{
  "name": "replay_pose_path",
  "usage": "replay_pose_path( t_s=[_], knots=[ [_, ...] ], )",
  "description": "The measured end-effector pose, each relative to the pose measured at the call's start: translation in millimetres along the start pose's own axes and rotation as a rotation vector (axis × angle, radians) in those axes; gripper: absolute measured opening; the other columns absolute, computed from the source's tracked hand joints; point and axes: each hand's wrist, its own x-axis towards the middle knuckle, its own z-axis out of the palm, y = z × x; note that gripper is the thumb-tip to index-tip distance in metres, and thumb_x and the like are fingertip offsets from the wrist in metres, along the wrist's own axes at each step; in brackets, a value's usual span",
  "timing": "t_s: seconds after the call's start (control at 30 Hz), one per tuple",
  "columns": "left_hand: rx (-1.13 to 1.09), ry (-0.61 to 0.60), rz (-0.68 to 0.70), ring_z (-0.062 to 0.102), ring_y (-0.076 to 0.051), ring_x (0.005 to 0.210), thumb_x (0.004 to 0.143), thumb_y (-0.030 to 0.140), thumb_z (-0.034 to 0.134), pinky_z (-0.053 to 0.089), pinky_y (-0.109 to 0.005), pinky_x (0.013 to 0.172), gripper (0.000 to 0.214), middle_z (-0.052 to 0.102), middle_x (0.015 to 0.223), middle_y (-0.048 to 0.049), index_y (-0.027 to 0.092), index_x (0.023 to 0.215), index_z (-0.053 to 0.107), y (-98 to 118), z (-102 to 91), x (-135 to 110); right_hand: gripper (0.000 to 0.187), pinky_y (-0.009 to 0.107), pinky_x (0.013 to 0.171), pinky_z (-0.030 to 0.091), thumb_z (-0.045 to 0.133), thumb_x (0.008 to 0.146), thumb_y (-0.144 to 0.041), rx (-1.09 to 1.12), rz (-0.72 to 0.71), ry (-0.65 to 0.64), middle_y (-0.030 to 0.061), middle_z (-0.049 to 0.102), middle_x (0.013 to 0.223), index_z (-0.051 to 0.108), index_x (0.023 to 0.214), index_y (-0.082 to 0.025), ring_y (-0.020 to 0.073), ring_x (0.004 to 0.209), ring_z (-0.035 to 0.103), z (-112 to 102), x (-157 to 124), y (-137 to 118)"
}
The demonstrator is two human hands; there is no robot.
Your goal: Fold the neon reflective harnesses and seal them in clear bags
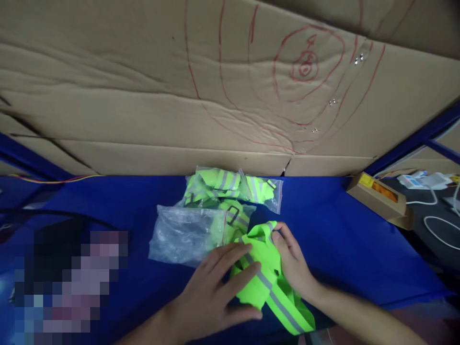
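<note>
A neon green safety vest (268, 273) with grey reflective stripes lies partly folded on the blue table (341, 239). My left hand (215, 292) rests flat on its left side with the fingers stretched out and the thumb along the lower edge. My right hand (293, 263) grips the vest's upper right edge with curled fingers. Just beyond the vest lies a clear plastic bag (179, 235), partly empty, with a vest half inside it. Behind that sit more bagged neon vests (233, 189).
A large cardboard sheet (143, 96) with red circles drawn on it stands along the table's far edge. A small cardboard box (381, 199) sits at the table's right end. White cables (438, 223) lie beyond it. A blurred patch covers the lower left.
</note>
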Motion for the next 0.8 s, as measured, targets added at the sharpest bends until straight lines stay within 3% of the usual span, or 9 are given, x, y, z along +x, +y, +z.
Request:
replay_pose_path(
  t_s=[0.1,0.17,0.23,0.3,0.37,0.43,0.57,0.67,0.8],
  knots=[
    [-0.114,-0.036,-0.099,0.052,-0.029,0.141,0.091,0.033,0.074,0.051,-0.043,0.114,0.061,0.055,0.147,-0.018,0.024,0.147,0.049,-3,7.1,1,0.042,0.029,0.08,0.054,0.048,0.101,-0.064,0.042,-0.091,0.01,0.002,0.065,0.101,0.058,0.115,-0.025,0.0177,0.09,0.062,-8,3,-1],
    [-0.28,-0.035,-0.219,0.046,-0.029,0.148,0.093,0.019,0.068,0.046,-0.044,0.12,0.065,0.047,0.156,-0.0177,0.027,0.152,0.043,-9,8.8,-1,0.059,0.034,0.085,0.058,0.037,0.099,-0.073,0.099,-0.23,-0.098,0.0072,0.066,0.116,0.052,0.133,-0.027,0.0223,0.1,0.067,-15,4,1],
    [-0.548,-0.014,-0.378,0.043,-0.029,0.151,0.094,0.019,0.065,0.043,-0.046,0.122,0.072,0.042,0.161,-0.0173,0.029,0.158,0.034,-11,8.0,1,0.073,0.037,0.085,0.06,0.034,0.097,-0.078,0.051,-0.401,-0.247,0.012,0.063,0.128,0.039,0.151,-0.028,0.0257,0.108,0.069,-20,0,3],
    [-0.889,-0.046,-0.511,0.043,-0.031,0.151,0.094,0.026,0.067,0.042,-0.046,0.123,0.079,0.041,0.163,-0.0169,0.03,0.162,0.027,-7,6.8,7,0.073,0.037,0.093,0.06,0.048,0.099,-0.066,-0.17,-0.572,-0.31,0.015,0.055,0.144,0.028,0.159,-0.03,0.0281,0.125,0.064,-20,-7,4],
    [-1.18,-0.101,-0.593,0.045,-0.032,0.15,0.087,0.035,0.078,0.044,-0.045,0.121,0.093,0.042,0.163,-0.0156,0.029,0.163,0.026,0,8.2,19,0.073,0.04,0.105,0.056,0.063,0.098,-0.043,-0.433,-0.745,-0.261,0.0149,0.045,0.154,0.028,0.161,-0.032,0.0304,0.141,0.053,-18,-14,4],
    [-1.319,-0.061,-0.68,0.05,-0.032,0.146,0.077,0.035,0.089,0.046,-0.044,0.119,0.103,0.049,0.159,-0.0136,0.029,0.161,0.03,7,12.6,32,0.073,0.043,0.11,0.054,0.068,0.093,-0.028,-0.593,-0.873,-0.187,0.0143,0.042,0.154,0.035,0.158,-0.033,0.0316,0.143,0.049,-16,-17,1],
    [-1.358,0.184,-0.997,0.066,-0.029,0.126,0.078,0.032,0.087,0.057,-0.038,0.103,0.076,0.068,0.137,-0.0106,0.025,0.144,0.051,8,18.4,45,0.06,0.036,0.099,0.058,0.058,0.092,-0.009,-0.686,-0.942,-0.122,0.0118,0.05,0.14,0.052,0.146,-0.031,0.0248,0.126,0.06,-24,-7,-7],
    [-1.47,0.289,-1.235,0.075,-0.03,0.105,0.067,0.035,0.093,0.062,-0.036,0.087,0.072,0.077,0.118,-0.0089,0.023,0.13,0.061,-1,12.0,38,0.05,0.039,0.096,0.057,0.052,0.09,-0.004,-0.743,-0.989,0.039,0.0088,0.056,0.131,0.063,0.13,-0.032,0.0244,0.119,0.062,-42,10,-15],
    [-1.576,0.27,-1.283,0.075,-0.032,0.105,0.063,0.046,0.095,0.062,-0.036,0.084,0.071,0.077,0.118,-0.0104,0.021,0.123,0.065,-11,2.0,29,0.035,0.054,0.104,0.052,0.058,0.09,-0.016,-0.765,-0.923,0.251,0.0108,0.052,0.139,0.066,0.121,-0.03,0.0339,0.129,0.057,-58,27,-24]
  ],
)
